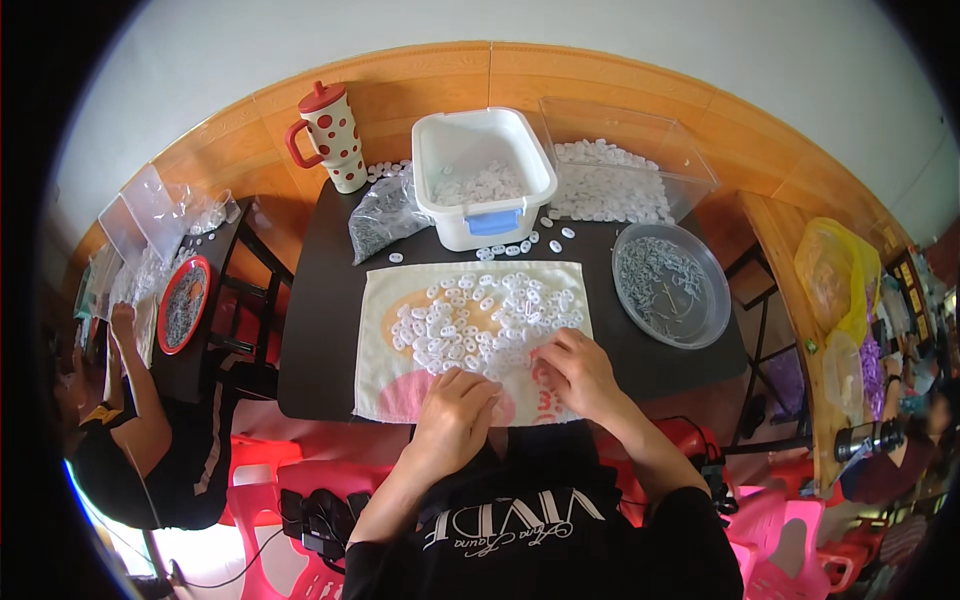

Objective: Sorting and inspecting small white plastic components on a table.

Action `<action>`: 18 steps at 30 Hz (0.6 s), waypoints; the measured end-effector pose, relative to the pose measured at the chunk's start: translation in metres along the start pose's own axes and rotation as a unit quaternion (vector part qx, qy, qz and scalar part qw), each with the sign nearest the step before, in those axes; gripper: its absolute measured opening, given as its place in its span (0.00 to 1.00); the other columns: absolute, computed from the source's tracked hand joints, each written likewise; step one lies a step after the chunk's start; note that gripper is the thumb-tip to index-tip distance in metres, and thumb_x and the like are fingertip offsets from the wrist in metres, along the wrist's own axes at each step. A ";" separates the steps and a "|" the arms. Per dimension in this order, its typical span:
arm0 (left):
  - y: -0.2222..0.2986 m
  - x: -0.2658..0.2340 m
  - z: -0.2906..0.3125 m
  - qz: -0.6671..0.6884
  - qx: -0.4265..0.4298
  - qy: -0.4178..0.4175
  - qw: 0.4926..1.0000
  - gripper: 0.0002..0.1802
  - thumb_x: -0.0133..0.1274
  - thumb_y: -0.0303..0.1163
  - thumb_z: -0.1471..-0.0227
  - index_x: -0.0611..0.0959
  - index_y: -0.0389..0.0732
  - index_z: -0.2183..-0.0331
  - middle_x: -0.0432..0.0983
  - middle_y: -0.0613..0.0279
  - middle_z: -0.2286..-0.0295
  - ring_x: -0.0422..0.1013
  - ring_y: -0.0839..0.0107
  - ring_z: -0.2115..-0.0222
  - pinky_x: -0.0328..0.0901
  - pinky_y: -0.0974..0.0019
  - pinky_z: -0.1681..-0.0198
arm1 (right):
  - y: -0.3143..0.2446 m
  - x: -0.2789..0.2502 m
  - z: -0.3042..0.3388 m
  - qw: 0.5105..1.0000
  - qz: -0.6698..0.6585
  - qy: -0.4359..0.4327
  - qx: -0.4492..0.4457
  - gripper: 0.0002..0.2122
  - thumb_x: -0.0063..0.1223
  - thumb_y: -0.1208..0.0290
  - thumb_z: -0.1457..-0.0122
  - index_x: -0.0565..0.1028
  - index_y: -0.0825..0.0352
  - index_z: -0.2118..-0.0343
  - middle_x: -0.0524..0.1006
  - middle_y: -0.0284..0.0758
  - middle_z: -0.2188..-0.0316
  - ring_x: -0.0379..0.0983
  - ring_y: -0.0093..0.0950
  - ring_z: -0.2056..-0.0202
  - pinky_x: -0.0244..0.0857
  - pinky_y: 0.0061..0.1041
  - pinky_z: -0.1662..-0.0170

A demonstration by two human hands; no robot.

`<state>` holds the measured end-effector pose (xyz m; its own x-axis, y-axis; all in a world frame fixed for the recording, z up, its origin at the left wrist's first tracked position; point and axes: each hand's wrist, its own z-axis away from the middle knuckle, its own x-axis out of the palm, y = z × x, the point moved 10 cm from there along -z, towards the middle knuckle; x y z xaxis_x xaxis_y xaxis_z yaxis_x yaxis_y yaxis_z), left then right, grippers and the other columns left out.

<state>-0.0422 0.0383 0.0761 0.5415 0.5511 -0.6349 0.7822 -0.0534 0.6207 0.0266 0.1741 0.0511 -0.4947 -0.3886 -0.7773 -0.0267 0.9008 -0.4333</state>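
Note:
A cloth mat (pixel 400 300) with cream, orange and pink patches lies on the black table (pixel 320 300). Many small white plastic pieces (pixel 480 315) are spread over it. My left hand (pixel 455 410) rests on the mat's near edge with its fingers curled at the edge of the pile; whether it holds a piece is hidden. My right hand (pixel 575 370) sits at the near right of the mat, fingertips touching the white pieces.
Behind the mat stand a white tub (pixel 450 200) with white pieces, a clear box (pixel 680 165) of more, a bag of grey parts (pixel 385 215) and a red-dotted mug (pixel 330 135). A round clear tray (pixel 690 320) of grey parts sits right. Another person (pixel 140 420) works at left.

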 end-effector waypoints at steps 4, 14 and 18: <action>0.002 0.003 -0.016 -0.049 0.010 0.047 0.998 0.09 0.56 0.17 0.57 0.82 0.32 0.68 0.76 0.53 0.70 0.71 0.54 0.68 0.65 0.58 0.64 | -0.004 -0.007 0.008 0.999 0.047 0.002 -0.003 0.11 0.59 0.78 0.58 0.77 0.66 0.68 0.71 0.37 0.71 0.72 0.38 0.66 0.66 0.34 0.67; 0.009 0.023 -0.018 -0.072 0.033 0.054 0.995 0.11 0.57 0.17 0.59 0.82 0.33 0.68 0.75 0.53 0.69 0.69 0.53 0.65 0.65 0.56 0.61 | 0.050 -0.129 0.013 0.986 0.117 0.107 0.041 0.08 0.54 0.85 0.55 0.76 0.66 0.71 0.72 0.38 0.73 0.71 0.37 0.72 0.65 0.32 0.71; 0.010 0.021 -0.019 -0.080 0.029 0.069 0.994 0.11 0.56 0.16 0.60 0.82 0.33 0.68 0.75 0.52 0.68 0.69 0.52 0.63 0.65 0.55 0.60 | 0.148 -0.160 0.037 0.981 0.124 0.029 0.148 0.06 0.56 0.85 0.52 0.76 0.71 0.70 0.73 0.40 0.74 0.73 0.38 0.72 0.65 0.32 0.70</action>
<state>-0.0288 0.0648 0.0777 0.3654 0.6645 -0.6519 0.8730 -0.0015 0.4878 0.1342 0.3623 0.0947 -0.5037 -0.1459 -0.8514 0.3494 0.8670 -0.3553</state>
